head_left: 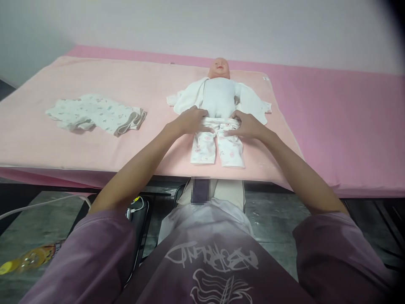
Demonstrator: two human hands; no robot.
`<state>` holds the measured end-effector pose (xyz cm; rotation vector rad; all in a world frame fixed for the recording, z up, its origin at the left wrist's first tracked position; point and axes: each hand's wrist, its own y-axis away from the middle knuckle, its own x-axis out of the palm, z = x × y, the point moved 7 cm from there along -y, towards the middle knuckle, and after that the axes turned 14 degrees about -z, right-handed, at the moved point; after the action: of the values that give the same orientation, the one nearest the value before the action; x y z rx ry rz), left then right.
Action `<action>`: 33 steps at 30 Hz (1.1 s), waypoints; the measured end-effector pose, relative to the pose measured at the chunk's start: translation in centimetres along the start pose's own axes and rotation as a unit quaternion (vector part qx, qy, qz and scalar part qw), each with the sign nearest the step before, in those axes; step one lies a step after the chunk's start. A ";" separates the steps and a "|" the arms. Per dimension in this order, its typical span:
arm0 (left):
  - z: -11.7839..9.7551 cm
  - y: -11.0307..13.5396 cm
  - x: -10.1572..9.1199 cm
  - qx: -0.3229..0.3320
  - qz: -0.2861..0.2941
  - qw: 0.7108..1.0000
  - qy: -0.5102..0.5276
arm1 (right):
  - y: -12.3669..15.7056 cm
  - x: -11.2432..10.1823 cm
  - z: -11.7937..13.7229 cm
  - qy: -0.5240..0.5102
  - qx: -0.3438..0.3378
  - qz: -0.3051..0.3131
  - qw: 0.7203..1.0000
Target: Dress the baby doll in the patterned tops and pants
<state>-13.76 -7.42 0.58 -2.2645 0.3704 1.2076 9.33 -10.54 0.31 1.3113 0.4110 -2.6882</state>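
A baby doll [219,95] lies on its back on the peach-coloured mat [152,152], its head away from me. White patterned baby pants [230,150] cover its legs, with the waistband at the lower belly. My left hand [193,120] grips the waistband on the left side, thumb and fingers around its edge. On the right side, my right hand [247,123] pinches the same waistband. A white long-sleeved top [253,99] is spread open on both sides of the doll's torso, its sleeves stretched outward.
A white patterned baby garment [95,114] lies crumpled on the mat to the left. Pink cloth [341,126] covers the table at the right. Below the table edge are a black case or chair [144,215], a pale cable [47,202] and a yellow-capped bottle [31,258].
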 end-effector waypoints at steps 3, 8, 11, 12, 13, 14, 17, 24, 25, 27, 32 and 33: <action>-0.5 1.3 -0.2 0.011 -0.002 1.000 -0.002 | 1.0 0.2 0.4 -0.024 0.005 -0.028 0.999; -0.4 4.2 -0.7 0.000 0.045 0.999 0.007 | 2.1 0.2 1.1 0.000 0.005 -0.003 1.000; -0.5 5.2 -0.9 -0.005 0.053 0.999 0.001 | 2.2 0.2 1.7 0.034 0.006 0.022 0.999; -0.7 5.5 -1.0 -0.002 0.056 0.998 0.001 | 2.3 0.3 2.0 0.043 0.003 0.032 0.999; -1.1 5.9 -1.0 0.004 0.057 0.998 0.002 | 2.6 0.3 2.3 0.052 -0.002 0.042 0.998; -1.6 6.3 -1.1 0.012 0.056 0.998 0.002 | 3.0 0.4 2.6 0.060 -0.009 0.051 0.997; -3.1 7.9 -1.7 0.036 0.040 0.999 -0.001 | 4.7 0.3 3.5 0.072 -0.043 0.062 0.995; -5.3 10.1 -1.6 0.070 0.038 0.997 -0.002 | 8.6 0.8 5.7 0.099 -0.108 0.055 0.988; -5.5 10.3 -1.5 0.080 0.037 0.996 0.001 | 9.1 1.0 6.0 0.098 -0.128 0.048 0.986; -5.9 10.8 -1.4 0.097 0.008 0.995 0.005 | 10.4 1.5 6.6 0.100 -0.174 0.008 0.980; -7.7 14.1 -2.0 0.125 -0.082 0.988 0.033 | 14.8 1.7 7.0 0.073 -0.211 -0.093 0.970; -8.4 14.9 -2.3 0.130 -0.081 0.987 0.049 | 15.7 1.3 7.3 0.051 -0.202 -0.090 0.974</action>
<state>-16.43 -24.41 1.33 -2.0868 0.3514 0.9126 6.57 -27.65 0.57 1.3396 1.0723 -2.4868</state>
